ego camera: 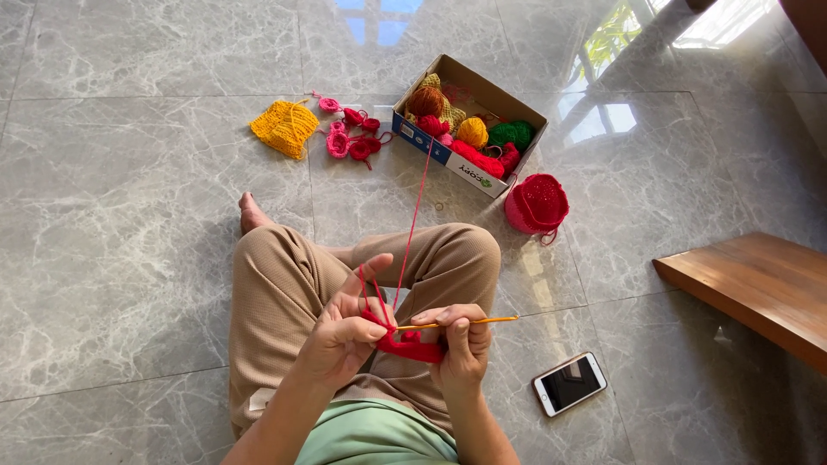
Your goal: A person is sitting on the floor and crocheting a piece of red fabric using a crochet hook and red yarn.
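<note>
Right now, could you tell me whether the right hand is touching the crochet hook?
Touching. The head view shows the right hand with its fingers closed around the crochet hook, whose orange handle sticks out past them to the right.

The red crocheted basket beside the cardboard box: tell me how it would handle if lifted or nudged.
The red crocheted basket is yarn work, so probably soft and light, sagging when gripped. It lies tilted on glossy marble floor, so a nudge would likely slide it, perhaps roll it.
</note>
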